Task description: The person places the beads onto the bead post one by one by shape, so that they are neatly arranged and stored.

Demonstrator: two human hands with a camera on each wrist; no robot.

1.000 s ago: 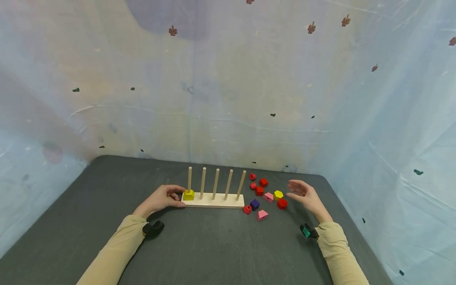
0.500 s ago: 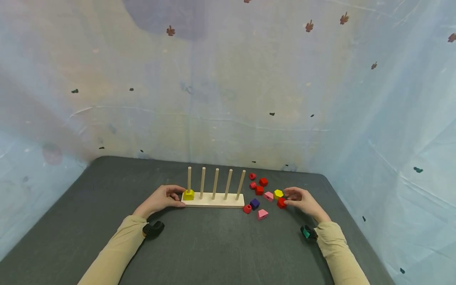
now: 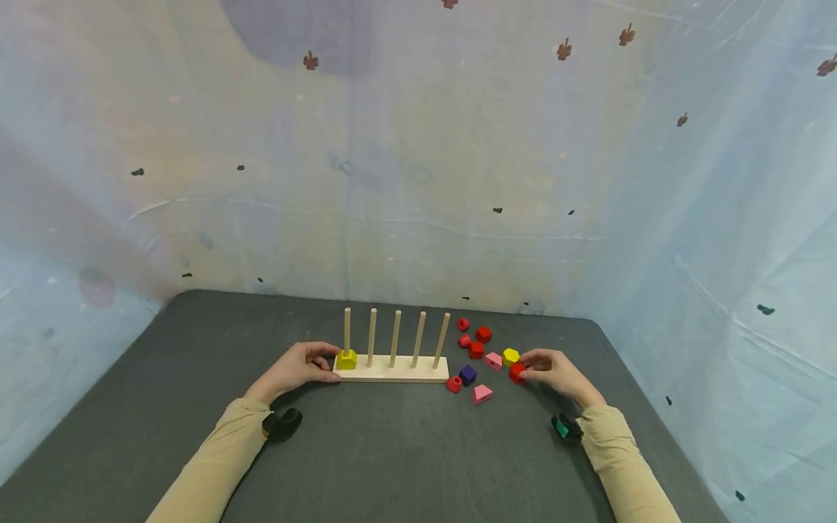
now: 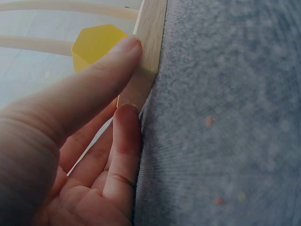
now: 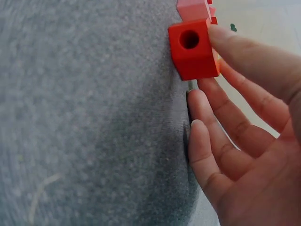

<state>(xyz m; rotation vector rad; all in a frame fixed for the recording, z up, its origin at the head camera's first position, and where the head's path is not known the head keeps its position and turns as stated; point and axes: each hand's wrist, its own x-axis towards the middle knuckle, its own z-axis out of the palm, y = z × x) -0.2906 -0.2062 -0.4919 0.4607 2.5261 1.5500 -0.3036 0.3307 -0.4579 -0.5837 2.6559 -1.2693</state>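
Note:
My left hand (image 3: 302,365) grips the left end of a wooden peg board (image 3: 392,369) with several upright pegs. In the left wrist view the thumb lies along the board's edge and the curled fingers are at its end. A yellow block (image 3: 346,359) sits at the foot of the leftmost peg. At the right, my right hand (image 3: 554,373) pinches a red block (image 5: 195,52) with a round hole, thumb against its side and index finger behind. The other fingers of that hand are loosely bent below the block.
Beside the board's right end lie a yellow hexagonal block (image 3: 511,357), a dark blue block (image 3: 467,375), pink blocks (image 3: 482,394) and several red blocks (image 3: 476,350). The grey tabletop (image 3: 392,450) meets a hanging pale sheet (image 3: 405,218) at the back.
My right hand has moved left and down to the nearest red block and taken hold of it between thumb and finger. The left hand has stayed on the board's end.

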